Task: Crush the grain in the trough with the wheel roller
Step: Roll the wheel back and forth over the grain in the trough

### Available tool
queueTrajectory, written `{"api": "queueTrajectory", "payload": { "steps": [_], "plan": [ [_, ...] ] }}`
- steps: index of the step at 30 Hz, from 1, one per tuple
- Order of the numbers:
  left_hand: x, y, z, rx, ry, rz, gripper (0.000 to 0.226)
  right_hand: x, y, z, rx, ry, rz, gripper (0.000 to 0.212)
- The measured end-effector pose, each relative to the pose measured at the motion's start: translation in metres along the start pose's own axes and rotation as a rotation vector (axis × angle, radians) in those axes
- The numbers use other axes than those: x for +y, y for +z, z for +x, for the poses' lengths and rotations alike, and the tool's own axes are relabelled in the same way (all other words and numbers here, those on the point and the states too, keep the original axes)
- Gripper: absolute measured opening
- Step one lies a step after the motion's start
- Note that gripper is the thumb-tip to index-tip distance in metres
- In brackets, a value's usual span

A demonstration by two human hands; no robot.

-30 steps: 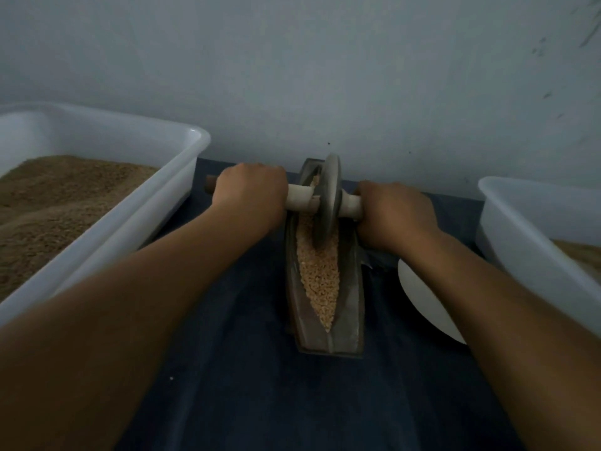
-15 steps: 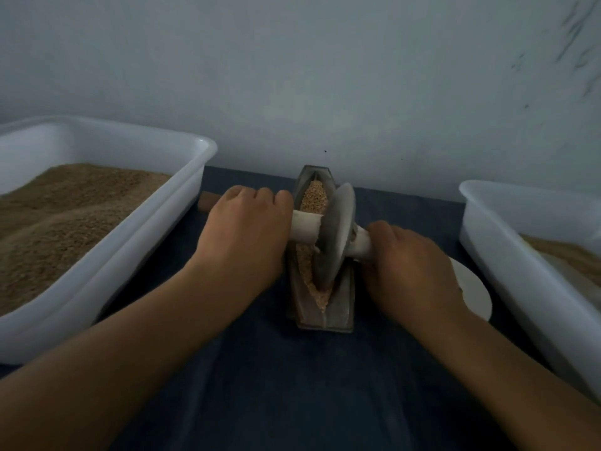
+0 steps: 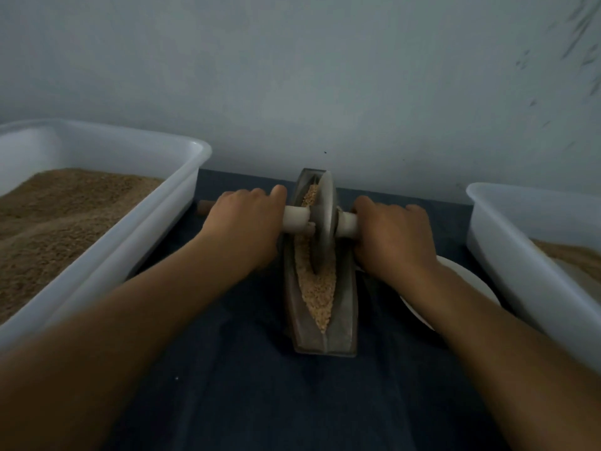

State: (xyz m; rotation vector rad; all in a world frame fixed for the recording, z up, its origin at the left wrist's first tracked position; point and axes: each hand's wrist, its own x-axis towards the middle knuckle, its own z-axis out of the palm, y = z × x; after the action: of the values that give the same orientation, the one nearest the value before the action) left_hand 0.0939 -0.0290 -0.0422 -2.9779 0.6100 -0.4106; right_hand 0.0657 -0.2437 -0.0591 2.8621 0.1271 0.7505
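Clamped on the axle (image 3: pixel 294 219): your left hand (image 3: pixel 245 227) and right hand (image 3: pixel 395 236).
Knuckles up; wheel roller (image 3: pixel 323 222) upright in the grain (image 3: pixel 320 288), trough (image 3: pixel 292 307) far end.

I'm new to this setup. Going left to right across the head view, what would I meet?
Big white tub of grain → left hand → wheel roller in the trough → right hand → white plate → second white tub.
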Motion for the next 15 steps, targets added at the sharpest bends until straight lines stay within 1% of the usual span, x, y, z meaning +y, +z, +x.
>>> {"api": "queueTrajectory", "payload": {
  "steps": [5, 10, 12, 15],
  "plan": [
    [-0.004, 0.0, 0.037, -0.056, -0.032, -0.005, 0.049, 0.009, 0.013, 0.035, -0.124, 0.032, 0.061, 0.03],
    [-0.004, 0.0, 0.048, -0.081, -0.08, -0.02, 0.044, 0.015, 0.017, 0.055, -0.221, 0.024, 0.075, 0.029],
    [-0.003, 0.002, 0.044, -0.075, -0.102, -0.019, 0.043, 0.015, 0.017, 0.054, -0.199, 0.005, 0.069, 0.03],
    [-0.004, 0.004, 0.031, -0.08, -0.118, -0.027, 0.045, 0.011, 0.011, 0.044, -0.118, -0.035, 0.046, 0.032]
  ]
}}
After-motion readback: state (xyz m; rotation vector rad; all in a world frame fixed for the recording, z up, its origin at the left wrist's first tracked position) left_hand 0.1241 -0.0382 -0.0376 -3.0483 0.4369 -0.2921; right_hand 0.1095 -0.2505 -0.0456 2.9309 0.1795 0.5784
